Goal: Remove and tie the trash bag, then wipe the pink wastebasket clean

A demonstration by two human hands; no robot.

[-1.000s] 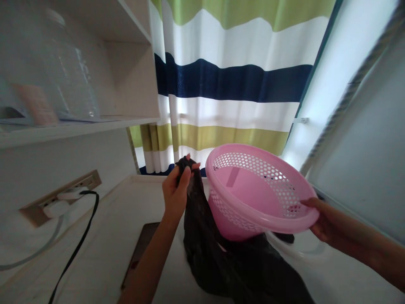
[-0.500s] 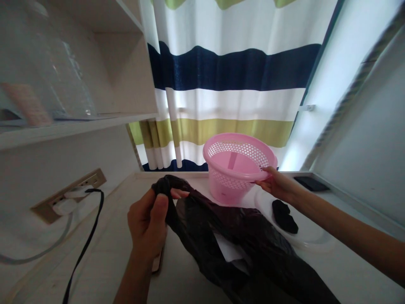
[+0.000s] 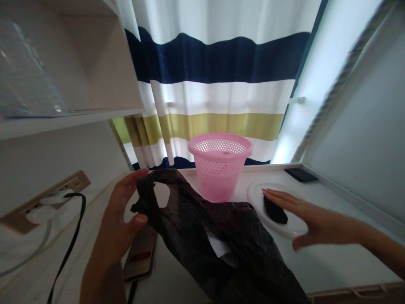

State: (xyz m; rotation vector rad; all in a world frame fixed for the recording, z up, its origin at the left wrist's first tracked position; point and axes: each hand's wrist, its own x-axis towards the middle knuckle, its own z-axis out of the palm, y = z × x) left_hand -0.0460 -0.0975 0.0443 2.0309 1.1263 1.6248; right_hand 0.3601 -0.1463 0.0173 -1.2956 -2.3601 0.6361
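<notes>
A black plastic bag [image 3: 221,236] lies across the white table [image 3: 316,266] in front of me. My left hand [image 3: 118,219] is at the bag's raised top edge, fingers stretched out and thumb apart, touching it loosely. My right hand [image 3: 305,215] hovers flat and open, holding nothing, over a white round plate [image 3: 294,230] with a small black item [image 3: 274,211] on it. A pink perforated basket [image 3: 220,166] stands upright on the table by the curtain, apart from both hands.
A phone [image 3: 141,255] lies on the table, partly under the bag. On the left wall there is a power strip [image 3: 47,196] with a black cable [image 3: 68,253]. Above it a shelf [image 3: 69,120] holds a clear container. A flat dark object [image 3: 300,174] sits far right. A striped curtain [image 3: 215,84] hangs behind.
My right hand set the pink basket upright by the curtain, let go and drew back over the plate. My left hand's grip on the bag's top loosened into spread fingers.
</notes>
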